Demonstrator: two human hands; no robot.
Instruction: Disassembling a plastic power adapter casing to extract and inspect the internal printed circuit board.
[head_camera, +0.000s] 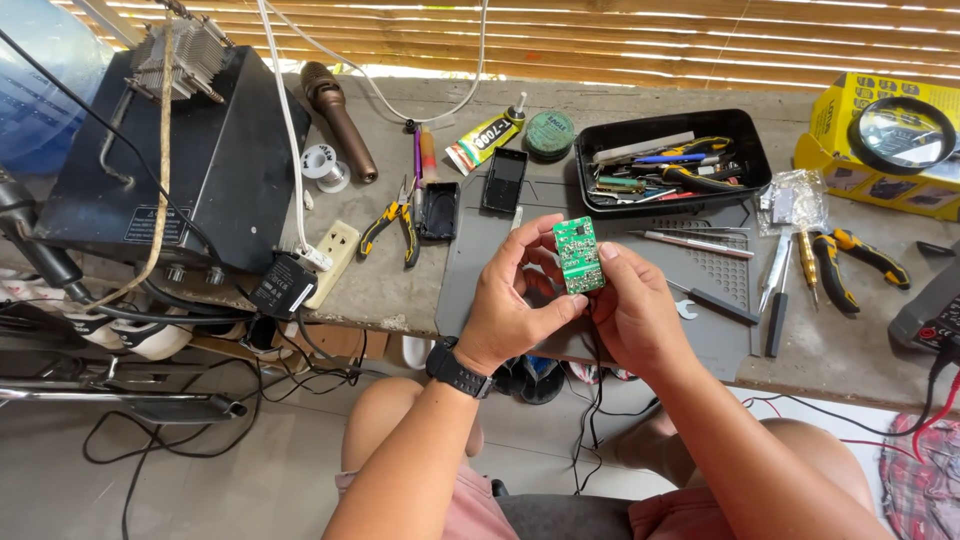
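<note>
Both hands meet over the near edge of the grey mat (470, 270), and the small green circuit board (578, 255) sits right between them, lifted clear of the mat. The left hand (510, 305) curls around the board's left side, thumb up near the top corner and fingers closed in behind it; the right hand (630, 310) pinches the right edge, its thumb (612, 255) pressed on the face. So both hands are closed on the board, neither one loose or free. The board's long axis runs up and down as seen from above, tipped a little, with its soldered face turned up toward the person. Neither hand is nearer than the other: each has an edge, the left from the left, the right from the right. A black watch (458, 368) is on the left wrist. Beyond the board, farther back on the bench, lie two black case halves (505, 180), yellow-handled pliers (392, 225) and a tube of glue (480, 142). To the right stands a black tray (760, 165) of tools, with tweezers (690, 243) and a screwdriver (720, 305) on the mat beside the right hand, apart from it.
</note>
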